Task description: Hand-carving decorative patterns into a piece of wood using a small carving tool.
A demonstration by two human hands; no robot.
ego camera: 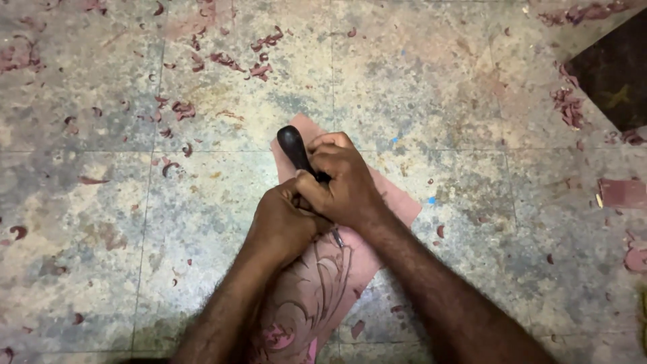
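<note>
Gripping one dark-handled chisel (296,149), both hands (left (286,226), right (344,182)) close tight over the pink carved board (317,290).

A single head-worn camera is looking almost straight down, sitting close above the person's forearms, which are entering from the bottom edge, and taking in the mottled tiled floor (472,121) on all sides.
</note>
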